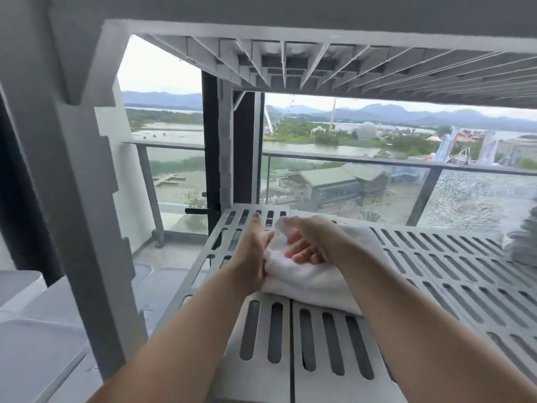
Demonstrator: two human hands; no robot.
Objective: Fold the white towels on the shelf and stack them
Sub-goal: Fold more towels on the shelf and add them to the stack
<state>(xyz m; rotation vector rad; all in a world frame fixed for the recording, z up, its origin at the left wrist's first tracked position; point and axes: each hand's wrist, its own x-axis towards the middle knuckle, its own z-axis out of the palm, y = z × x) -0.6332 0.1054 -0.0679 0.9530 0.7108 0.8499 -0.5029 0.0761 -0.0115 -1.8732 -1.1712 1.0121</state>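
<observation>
A white towel (pixel 313 274), partly folded, lies on the left part of the grey slotted shelf (pixel 436 271). My left hand (pixel 254 251) presses flat against the towel's left end, its fingers straight and pointing away from me and its thumb by the raised fold. My right hand (pixel 308 242) is turned palm towards me over the towel. Its fingers are curled round a lifted, blurred corner of the cloth. At the far right edge of the shelf stands a stack of folded towels (pixel 523 242), cut off by the frame.
Another slotted shelf (pixel 348 62) hangs close overhead. A thick grey upright (pixel 87 199) stands at the left. Behind the shelf are a window and a glass balcony railing (pixel 348 161). Pale lidded bins (pixel 43 344) sit low at the left.
</observation>
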